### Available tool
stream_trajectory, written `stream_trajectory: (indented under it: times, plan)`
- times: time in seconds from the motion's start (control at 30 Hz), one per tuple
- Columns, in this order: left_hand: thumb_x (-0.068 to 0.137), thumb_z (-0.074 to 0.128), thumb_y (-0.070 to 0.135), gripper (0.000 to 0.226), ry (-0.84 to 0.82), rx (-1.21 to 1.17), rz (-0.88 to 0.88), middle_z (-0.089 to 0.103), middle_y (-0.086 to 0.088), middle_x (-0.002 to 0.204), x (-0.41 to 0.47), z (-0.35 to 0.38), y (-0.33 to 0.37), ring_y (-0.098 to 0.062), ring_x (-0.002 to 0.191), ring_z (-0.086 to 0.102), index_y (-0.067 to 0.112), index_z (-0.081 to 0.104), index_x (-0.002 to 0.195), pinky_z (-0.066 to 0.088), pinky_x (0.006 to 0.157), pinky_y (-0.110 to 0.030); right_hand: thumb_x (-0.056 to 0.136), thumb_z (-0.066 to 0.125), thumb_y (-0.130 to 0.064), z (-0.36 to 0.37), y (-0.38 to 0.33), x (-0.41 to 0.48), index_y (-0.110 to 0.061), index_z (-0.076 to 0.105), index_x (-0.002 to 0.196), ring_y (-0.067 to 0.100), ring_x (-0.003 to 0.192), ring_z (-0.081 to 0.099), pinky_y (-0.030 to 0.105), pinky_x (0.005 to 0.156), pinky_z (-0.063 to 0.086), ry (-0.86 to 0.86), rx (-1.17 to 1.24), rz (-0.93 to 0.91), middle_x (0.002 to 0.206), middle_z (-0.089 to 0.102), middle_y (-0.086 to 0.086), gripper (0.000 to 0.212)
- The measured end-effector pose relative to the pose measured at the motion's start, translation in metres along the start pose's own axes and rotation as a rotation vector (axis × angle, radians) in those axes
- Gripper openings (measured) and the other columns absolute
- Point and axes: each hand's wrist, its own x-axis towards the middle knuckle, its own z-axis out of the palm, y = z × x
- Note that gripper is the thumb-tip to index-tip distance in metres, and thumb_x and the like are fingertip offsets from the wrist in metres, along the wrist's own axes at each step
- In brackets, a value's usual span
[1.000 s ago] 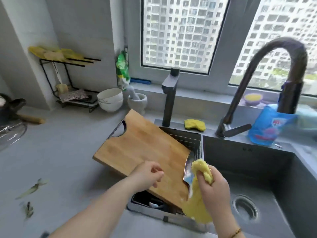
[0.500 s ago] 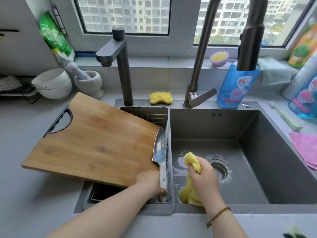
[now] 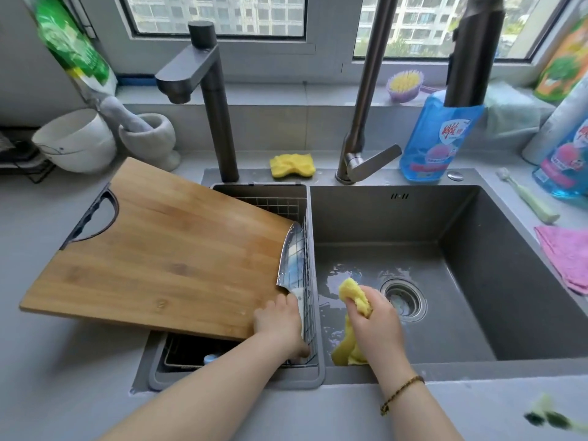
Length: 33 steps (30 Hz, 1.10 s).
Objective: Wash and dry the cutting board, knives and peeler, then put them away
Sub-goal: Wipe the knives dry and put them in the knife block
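Observation:
A wooden cutting board [image 3: 159, 253] with a cut-out handle lies tilted across the counter and the wire drain basket [image 3: 305, 237]. A broad steel knife [image 3: 291, 262] stands along the board's right edge inside the basket. My left hand [image 3: 280, 323] grips the knife's white handle. My right hand [image 3: 375, 323] holds a yellow cloth [image 3: 351, 313] bunched up over the wet sink basin [image 3: 461, 281], just left of the drain. No peeler can be made out.
Two dark faucets [image 3: 216, 106] rise behind the sink, with a yellow sponge [image 3: 292, 165] between them. Blue detergent bottles [image 3: 436, 138] stand at the back right, a pink cloth [image 3: 566, 259] on the right counter, white bowls [image 3: 76, 141] and a mortar at the left.
The view swung right and down over the sink. My left hand went from the board's surface to the knife handle. My right hand carried the yellow cloth down into the basin.

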Motion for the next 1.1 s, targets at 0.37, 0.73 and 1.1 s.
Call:
stream_trajectory:
  times: [0.37,0.73,1.1]
  plan:
    - [0.086,0.054,0.014,0.058,0.170,0.035,-0.110,0.038,-0.010,0.128,0.001,0.000,-0.018,-0.024,0.118,0.042,0.009,0.021,0.133,0.042,0.089,-0.029,0.090,0.054,-0.010,-0.002,0.001,-0.005,-0.010,0.064,0.095,0.018,0.084,0.050,0.024,0.070,0.035,-0.012,0.010,-0.011,0.085,0.054,-0.002,0.011]
    - [0.082,0.045,-0.002,0.016,-0.048,-0.897,-0.265,0.052,-0.010,0.070,0.009,-0.034,-0.069,-0.016,0.047,0.049,0.002,0.044,0.098,0.038,0.040,-0.020,0.087,0.058,-0.015,-0.004,-0.008,-0.007,-0.031,0.041,0.075,0.010,0.065,0.046,0.012,0.053,0.032,0.018,0.164,0.022,0.071,0.048,-0.009,0.026]
    - [0.095,0.043,0.033,0.027,0.060,-1.186,-0.057,0.050,-0.001,0.062,-0.070,-0.038,-0.114,-0.007,0.030,0.036,0.014,0.051,0.079,0.028,0.032,-0.018,0.076,0.071,-0.006,0.029,-0.086,0.001,-0.004,0.067,0.090,0.010,0.086,0.050,0.012,0.078,0.034,0.263,0.213,-0.349,0.090,0.056,-0.005,0.015]
